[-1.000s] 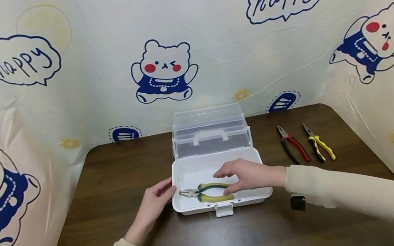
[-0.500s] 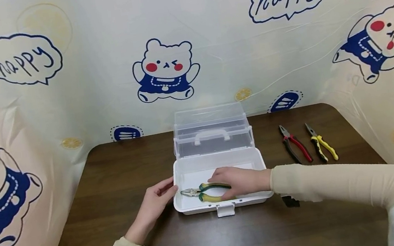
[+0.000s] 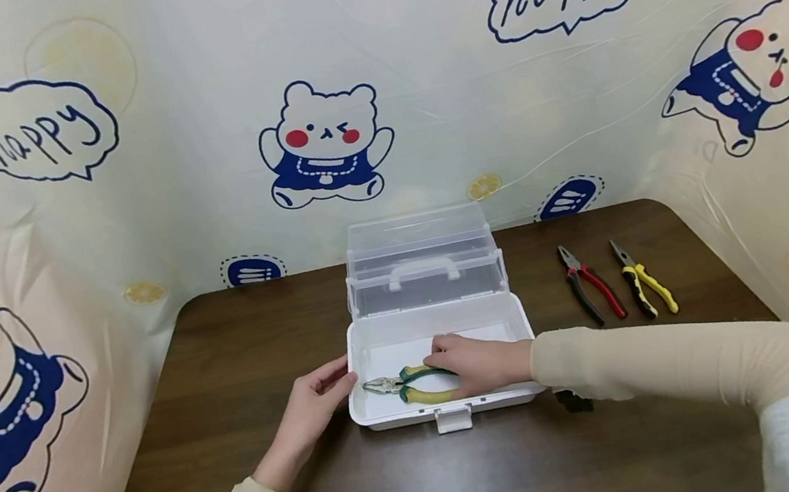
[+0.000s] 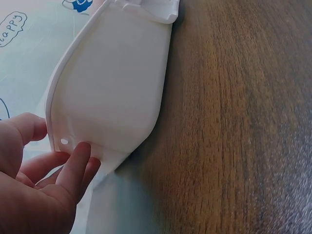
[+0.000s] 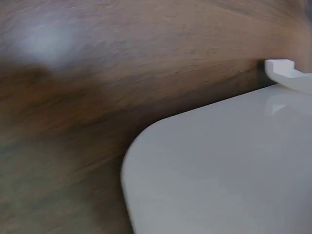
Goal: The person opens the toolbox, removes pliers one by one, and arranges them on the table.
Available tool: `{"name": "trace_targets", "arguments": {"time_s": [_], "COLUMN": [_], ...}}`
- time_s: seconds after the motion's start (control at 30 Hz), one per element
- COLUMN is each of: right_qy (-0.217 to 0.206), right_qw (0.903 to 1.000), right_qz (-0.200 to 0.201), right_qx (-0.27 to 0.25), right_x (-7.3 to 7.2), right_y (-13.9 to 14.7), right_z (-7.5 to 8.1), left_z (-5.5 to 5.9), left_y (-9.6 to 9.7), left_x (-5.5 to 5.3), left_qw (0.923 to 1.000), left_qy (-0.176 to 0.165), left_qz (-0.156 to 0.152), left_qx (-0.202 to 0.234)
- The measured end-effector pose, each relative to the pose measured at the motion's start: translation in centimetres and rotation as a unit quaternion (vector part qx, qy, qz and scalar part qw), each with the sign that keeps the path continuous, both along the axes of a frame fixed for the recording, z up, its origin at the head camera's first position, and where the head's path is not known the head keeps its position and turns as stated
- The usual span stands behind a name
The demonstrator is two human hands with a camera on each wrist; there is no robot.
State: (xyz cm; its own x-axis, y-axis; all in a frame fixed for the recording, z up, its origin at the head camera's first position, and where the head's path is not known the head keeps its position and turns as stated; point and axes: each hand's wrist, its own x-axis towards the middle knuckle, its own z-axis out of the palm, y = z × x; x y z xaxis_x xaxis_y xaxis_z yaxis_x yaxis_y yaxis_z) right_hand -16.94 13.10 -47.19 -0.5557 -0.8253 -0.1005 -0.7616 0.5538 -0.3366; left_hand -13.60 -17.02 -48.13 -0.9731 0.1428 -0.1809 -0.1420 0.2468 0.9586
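Note:
A white toolbox (image 3: 389, 327) stands open in the head view, its clear lid (image 3: 418, 230) raised at the back. Combination pliers (image 3: 426, 395) with yellow-green handles lie inside it, jaws pointing left. My right hand (image 3: 485, 362) reaches in from the right and grips the handles, hiding their ends. At the toolbox's left end, my left hand (image 3: 308, 405) holds the side, thumb at the rim. The left wrist view shows the fingers (image 4: 73, 170) against the toolbox's outer wall (image 4: 114, 68). Only the outer wall (image 5: 209, 165) and tabletop appear in the right wrist view, without the hand.
Right of the toolbox lie red-and-black pliers (image 3: 604, 292) and yellow-and-black needle-nose pliers (image 3: 657, 290). A white latch (image 3: 453, 419) hangs at the toolbox's front. The brown wooden table (image 3: 262, 327) meets a printed cloth (image 3: 195, 173) behind and at both sides.
My right hand has come down and left onto the handles, and its fingers have closed in round them. The left hand stays at the toolbox's side.

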Motion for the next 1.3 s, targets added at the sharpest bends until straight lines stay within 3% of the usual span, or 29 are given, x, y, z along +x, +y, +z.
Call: {"name": "trace_targets", "arguments": {"time_s": [0.23,0.63,0.93,1.3], "right_qy": [-0.047,-0.074,-0.058,-0.064], "right_qw": [0.9981,0.9944,0.9934,0.9904], "right_qz": [-0.034,-0.036,-0.038,-0.069], "right_qx": [-0.023,-0.067,-0.091,-0.101], "right_x": [0.2,0.9,1.4,2.0], "right_y": [-0.1,0.9,2.5,4.5], "right_z": [0.3,0.7,0.9,2.9], "left_z": [0.0,-0.2,0.2,0.0], "left_y": [0.1,0.0,0.1,0.3], "left_x": [0.3,0.2,0.4,0.3], "left_qw": [0.9999,0.9999,0.9999,0.9999], "left_qy": [-0.009,-0.01,-0.006,0.007], "left_qz": [0.004,0.004,0.0,0.005], "left_qx": [-0.004,0.0,0.016,0.014]}}
